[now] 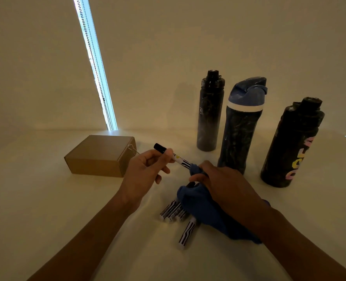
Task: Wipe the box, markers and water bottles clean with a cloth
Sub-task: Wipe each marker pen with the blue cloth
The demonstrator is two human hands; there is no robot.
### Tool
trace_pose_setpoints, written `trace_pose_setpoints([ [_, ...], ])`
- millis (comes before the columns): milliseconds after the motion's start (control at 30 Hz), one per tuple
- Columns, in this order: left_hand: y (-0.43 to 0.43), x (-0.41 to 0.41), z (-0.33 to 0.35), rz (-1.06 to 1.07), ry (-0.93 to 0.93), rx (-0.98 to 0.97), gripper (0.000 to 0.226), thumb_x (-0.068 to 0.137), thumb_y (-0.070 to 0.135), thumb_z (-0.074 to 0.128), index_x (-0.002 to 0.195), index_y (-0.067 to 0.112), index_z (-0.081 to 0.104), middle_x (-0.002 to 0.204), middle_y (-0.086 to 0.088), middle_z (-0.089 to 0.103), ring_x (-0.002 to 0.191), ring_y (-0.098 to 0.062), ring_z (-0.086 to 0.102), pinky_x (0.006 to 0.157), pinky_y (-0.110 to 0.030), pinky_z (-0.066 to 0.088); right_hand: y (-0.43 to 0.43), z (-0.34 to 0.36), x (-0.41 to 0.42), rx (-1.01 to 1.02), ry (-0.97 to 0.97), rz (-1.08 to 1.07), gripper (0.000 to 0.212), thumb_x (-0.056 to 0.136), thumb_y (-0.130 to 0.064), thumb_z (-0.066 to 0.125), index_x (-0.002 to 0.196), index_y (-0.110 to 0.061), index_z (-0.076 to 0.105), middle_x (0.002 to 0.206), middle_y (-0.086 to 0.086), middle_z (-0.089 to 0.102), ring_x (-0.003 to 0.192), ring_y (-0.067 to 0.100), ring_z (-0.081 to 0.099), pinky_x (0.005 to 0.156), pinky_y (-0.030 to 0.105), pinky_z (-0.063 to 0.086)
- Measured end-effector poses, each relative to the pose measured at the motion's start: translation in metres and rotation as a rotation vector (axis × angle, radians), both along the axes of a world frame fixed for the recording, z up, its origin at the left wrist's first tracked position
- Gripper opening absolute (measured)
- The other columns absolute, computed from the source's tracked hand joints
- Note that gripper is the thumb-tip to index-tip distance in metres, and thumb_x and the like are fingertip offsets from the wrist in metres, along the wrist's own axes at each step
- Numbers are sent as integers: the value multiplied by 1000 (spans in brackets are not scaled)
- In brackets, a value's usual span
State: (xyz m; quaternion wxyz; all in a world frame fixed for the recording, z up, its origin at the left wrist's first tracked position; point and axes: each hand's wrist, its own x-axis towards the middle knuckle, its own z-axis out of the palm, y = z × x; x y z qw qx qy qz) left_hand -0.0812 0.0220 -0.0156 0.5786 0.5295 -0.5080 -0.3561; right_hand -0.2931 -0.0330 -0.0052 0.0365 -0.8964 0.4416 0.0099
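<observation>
The job looks to be in its marker stage. The left hand (145, 169) pinches a black-capped marker (178, 158) near its cap end, holding it off the white table (46, 199). The right hand (222, 183) is clenched around a fold of the blue cloth (204, 207) wrapped over the marker's other end.

At 6 o'clock from the hands, a few more striped markers (173, 211) lie on the table, partly under the hanging cloth. I cannot tell which of them are already wiped.

The cardboard box (99, 156) sits closed at 10 o'clock, and whether it has been cleaned does not show.

At 1 to 2 o'clock stand three water bottles: a slim black one (208, 118), a blue-lidded one (241, 128) and a black one with coloured lettering (289, 147). All carry pale smears, so I judge they remain to be wiped.
</observation>
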Motion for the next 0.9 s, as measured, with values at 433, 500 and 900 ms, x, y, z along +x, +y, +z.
trace_pose_setpoints([
  [433,0,1,3,-11,107,41,30,85,39,79,109,21,81,97,2,78,76,-12,58,59,-25,48,-22,-29,15,288,-488,1198,33,109,-9,22,94,16,37,71,32,57,97,7,52,98,-6,16],
  [500,-2,12,3,62,-35,16,22,87,37,80,106,25,81,85,10,77,71,-3,61,58,-18,48,-19,-27,3,408,-483,887,13,97,19,35,102,11,44,97,13,53,90,11,47,104,3,24],
  [900,-21,59,-22,431,-797,113,24,82,48,83,100,31,81,84,17,77,71,5,66,75,-22,58,5,-13,-25,-305,-725,-118,30,100,-52,44,116,-31,59,101,-11,63,85,5,56,77,22,46],
])
